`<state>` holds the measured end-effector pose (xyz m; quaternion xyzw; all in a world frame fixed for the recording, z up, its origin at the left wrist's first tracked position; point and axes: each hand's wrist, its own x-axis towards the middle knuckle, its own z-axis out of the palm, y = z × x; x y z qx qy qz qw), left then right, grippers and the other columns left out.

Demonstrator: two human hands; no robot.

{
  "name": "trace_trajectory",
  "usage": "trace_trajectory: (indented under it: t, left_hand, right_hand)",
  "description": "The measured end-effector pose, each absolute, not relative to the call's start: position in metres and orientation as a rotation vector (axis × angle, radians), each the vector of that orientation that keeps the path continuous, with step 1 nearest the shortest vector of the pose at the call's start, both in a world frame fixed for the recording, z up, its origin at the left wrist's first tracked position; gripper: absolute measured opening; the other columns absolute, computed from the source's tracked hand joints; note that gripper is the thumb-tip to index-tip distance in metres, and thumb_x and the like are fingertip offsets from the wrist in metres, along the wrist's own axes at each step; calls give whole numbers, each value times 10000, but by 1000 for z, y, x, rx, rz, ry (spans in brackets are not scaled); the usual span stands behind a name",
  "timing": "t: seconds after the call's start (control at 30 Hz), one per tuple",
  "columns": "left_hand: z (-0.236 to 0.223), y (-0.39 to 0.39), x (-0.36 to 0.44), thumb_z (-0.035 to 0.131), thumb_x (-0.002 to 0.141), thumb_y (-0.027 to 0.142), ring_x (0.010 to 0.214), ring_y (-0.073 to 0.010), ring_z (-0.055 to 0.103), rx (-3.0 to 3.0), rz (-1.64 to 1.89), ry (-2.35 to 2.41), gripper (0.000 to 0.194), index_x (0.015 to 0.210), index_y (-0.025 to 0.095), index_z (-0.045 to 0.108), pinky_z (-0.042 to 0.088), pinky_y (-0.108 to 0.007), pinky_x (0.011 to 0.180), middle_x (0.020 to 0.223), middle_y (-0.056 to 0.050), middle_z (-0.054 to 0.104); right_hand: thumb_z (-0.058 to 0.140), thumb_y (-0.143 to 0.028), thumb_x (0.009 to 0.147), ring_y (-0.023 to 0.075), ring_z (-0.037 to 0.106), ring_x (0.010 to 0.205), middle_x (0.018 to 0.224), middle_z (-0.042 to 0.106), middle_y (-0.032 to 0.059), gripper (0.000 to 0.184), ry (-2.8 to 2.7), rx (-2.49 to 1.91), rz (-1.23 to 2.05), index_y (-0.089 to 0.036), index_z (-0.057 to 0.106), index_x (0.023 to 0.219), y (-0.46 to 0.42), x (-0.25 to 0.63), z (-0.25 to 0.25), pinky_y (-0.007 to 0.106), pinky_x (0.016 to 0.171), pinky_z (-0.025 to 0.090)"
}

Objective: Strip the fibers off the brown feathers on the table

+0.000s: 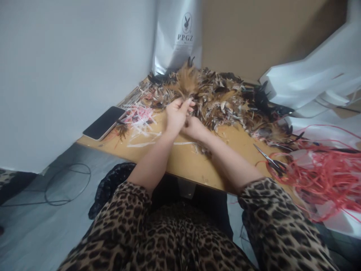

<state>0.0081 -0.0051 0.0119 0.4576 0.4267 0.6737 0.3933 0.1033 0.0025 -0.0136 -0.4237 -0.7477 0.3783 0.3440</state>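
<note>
In the head view, my left hand (177, 113) pinches the base of a bunch of brown feathers (187, 79), whose tips fan out upward and away from me. Just below it, my right hand (194, 127) is closed near the lower end of the bunch; what its fingers hold is hidden. Behind and to the right of both hands spreads a large pile of loose brown and black feathers (222, 101). Left of my hands lies a small heap of pink and white strips (141, 116). A long white strip (149, 144) runs across the tabletop under my forearms.
A dark-screened phone (104, 122) lies at the table's left edge. Scissors (272, 161) rest on the right, beside a tangle of red ribbon (324, 180). A silver bag (178, 37) stands at the back. The wooden table (194, 165) meets a white panel (70, 67) on the left.
</note>
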Motion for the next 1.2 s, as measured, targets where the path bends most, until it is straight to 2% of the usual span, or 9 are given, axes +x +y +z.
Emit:
trace_trajectory:
  t: [0.2, 0.3, 0.53, 0.7, 0.83, 0.93, 1.1, 1.2]
  left_hand:
    - [1, 6, 6, 695, 761, 306, 573, -44, 587, 917, 1443, 947, 199, 842, 125, 673, 412, -141, 477, 921, -71, 729]
    - [-1, 4, 7, 694, 765, 223, 540, -26, 573, 854, 1283, 864, 115, 810, 120, 672, 438, -136, 486, 946, -80, 728]
    - [2, -3, 10, 629, 802, 105, 538, -20, 581, 853, 1048, 701, 54, 790, 89, 678, 476, -120, 513, 939, -105, 726]
    - [0, -6, 15, 609, 799, 62, 543, -29, 596, 875, 939, 701, 82, 805, 50, 690, 475, -113, 515, 870, -112, 726]
    - [0, -7, 17, 604, 797, 53, 548, -42, 609, 882, 956, 727, 94, 782, 39, 696, 471, -110, 514, 732, -77, 704]
    - [1, -6, 15, 601, 803, 58, 549, -36, 608, 895, 965, 728, 105, 765, 40, 697, 465, -102, 515, 711, -67, 695]
    - [5, -7, 13, 633, 789, 80, 552, -32, 604, 907, 971, 782, 77, 759, 44, 694, 465, -103, 523, 724, -68, 697]
    - [5, -8, 13, 648, 782, 100, 548, -33, 600, 946, 953, 828, 77, 759, 47, 699, 460, -105, 519, 718, -72, 698]
  right_hand:
    - [668, -258, 660, 102, 497, 619, 704, 622, 9, 111, -1836, -1017, 1184, -157, 626, 681, -22, 182, 9, 233, 587, 379]
    - [700, -279, 665, 114, 529, 703, 793, 633, 25, 140, -1755, -933, 1179, -166, 618, 673, -27, 201, 7, 235, 636, 401]
    - [723, -343, 688, 112, 540, 745, 872, 630, 31, 202, -1746, -821, 1277, -172, 614, 690, -31, 209, 6, 245, 682, 426]
    - [710, -335, 711, 120, 541, 773, 854, 622, 35, 197, -1815, -776, 1324, -169, 603, 708, -29, 208, 4, 247, 698, 437]
    - [699, -310, 701, 112, 530, 719, 805, 622, 26, 175, -1833, -849, 1359, -165, 602, 713, -29, 211, 4, 242, 661, 428]
    - [689, -301, 675, 99, 509, 639, 720, 612, 9, 169, -1857, -981, 1342, -160, 601, 703, -26, 215, 1, 232, 606, 409]
    - [660, -254, 640, 87, 476, 555, 627, 593, -5, 128, -1737, -1292, 1019, -146, 607, 683, -18, 222, -4, 226, 540, 379]
    - [658, -261, 656, 81, 475, 523, 644, 607, -6, 199, -1555, -1301, 924, -142, 640, 813, -18, 223, 3, 221, 506, 374]
